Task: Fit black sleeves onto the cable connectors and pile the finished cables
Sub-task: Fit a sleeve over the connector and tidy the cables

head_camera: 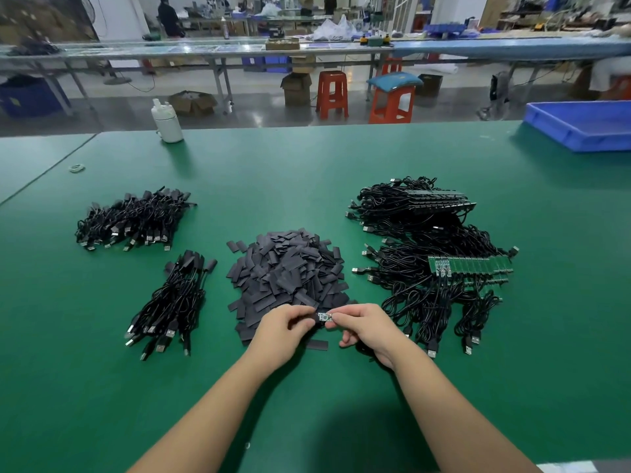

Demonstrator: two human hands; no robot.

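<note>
Both forearms reach in from the near edge of the green worktop [307,172]. Left hand [283,331] pinches a black sleeve [316,318]; right hand [367,327] pinches a small green circuit board [325,316], the connector end of a cable, with the two pieces meeting between the fingertips. Just beyond the hands lies a heap of loose sleeves [288,271]. Unfinished cables [433,264] with bare boards lie to the right; two piles of finished cables lie to the left, one near [170,302], one farther [133,218]. White bottle [167,121] and blue tray [580,126] stand at the far edge.
</note>
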